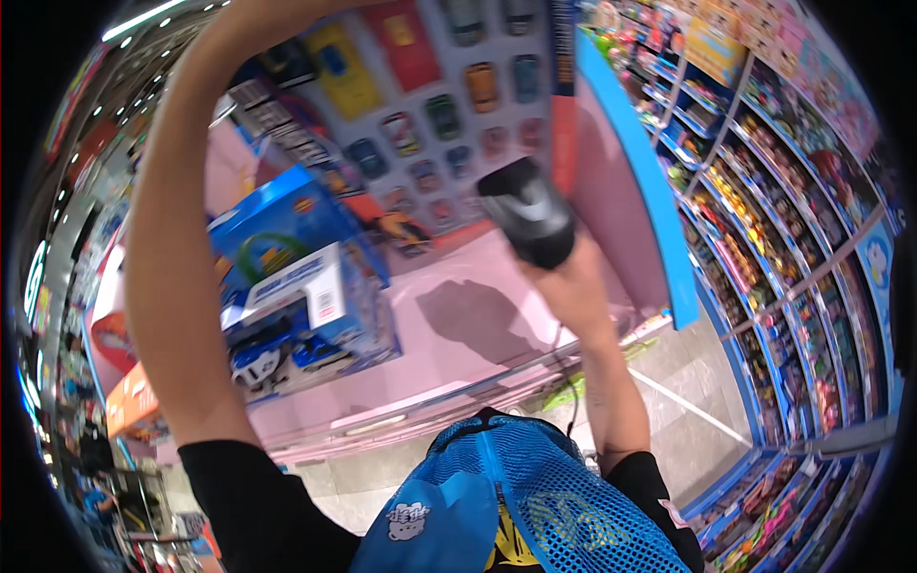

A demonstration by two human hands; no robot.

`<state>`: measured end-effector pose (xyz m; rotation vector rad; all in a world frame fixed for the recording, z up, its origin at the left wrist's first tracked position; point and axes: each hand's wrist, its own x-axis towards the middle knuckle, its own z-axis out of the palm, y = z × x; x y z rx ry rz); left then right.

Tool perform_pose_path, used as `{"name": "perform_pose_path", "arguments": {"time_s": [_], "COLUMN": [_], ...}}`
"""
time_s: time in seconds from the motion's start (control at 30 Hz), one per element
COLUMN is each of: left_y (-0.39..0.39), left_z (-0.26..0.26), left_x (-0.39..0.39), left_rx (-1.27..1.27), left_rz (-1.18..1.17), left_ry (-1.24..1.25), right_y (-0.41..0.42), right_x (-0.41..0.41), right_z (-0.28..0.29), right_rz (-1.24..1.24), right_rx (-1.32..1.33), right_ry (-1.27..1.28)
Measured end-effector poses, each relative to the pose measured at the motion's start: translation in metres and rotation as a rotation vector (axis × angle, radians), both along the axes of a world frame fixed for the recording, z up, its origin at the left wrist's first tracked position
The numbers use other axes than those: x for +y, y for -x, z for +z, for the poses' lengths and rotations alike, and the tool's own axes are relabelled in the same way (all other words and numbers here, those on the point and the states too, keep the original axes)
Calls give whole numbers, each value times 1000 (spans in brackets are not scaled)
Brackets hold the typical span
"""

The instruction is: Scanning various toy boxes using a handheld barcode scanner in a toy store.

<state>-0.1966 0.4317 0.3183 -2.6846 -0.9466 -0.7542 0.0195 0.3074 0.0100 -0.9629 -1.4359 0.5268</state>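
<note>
My right hand (574,290) grips a black handheld barcode scanner (534,218), and a dark cable hangs down beside my wrist. The scanner's head points up toward a large toy-car box (458,154), whose front bears rows of car pictures. That box stands tilted at the back of a pink shelf (444,344), and a shadow falls on the shelf below the scanner. My left arm reaches up past the box's upper left, with the hand itself beyond the top edge of the picture. Left of the scanner sits a blue and white boxed toy car set (315,301).
A pink side panel with a bright blue edge (645,179) bounds the shelf on the right. Beyond the aisle floor (688,387), blue racks (781,286) hold many small toys. An orange box (132,401) stands at the far left. People are in the background there.
</note>
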Motion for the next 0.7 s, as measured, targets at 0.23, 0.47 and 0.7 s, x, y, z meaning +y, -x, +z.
{"name": "perform_pose_path", "arguments": {"time_s": [0.23, 0.47, 0.7], "left_y": [-11, -32, -31], "left_z": [-20, -37, -39], "left_x": [102, 125, 142], "left_rx": [194, 208, 207], "left_rz": [-28, 120, 143], "left_ry": [-24, 216, 316], "right_y": [-16, -41, -51], "right_x": [14, 34, 45], "right_z": [-34, -49, -74], "right_rz": [243, 299, 344], "right_rx": [205, 305, 496], "right_ry": [254, 319, 286]}}
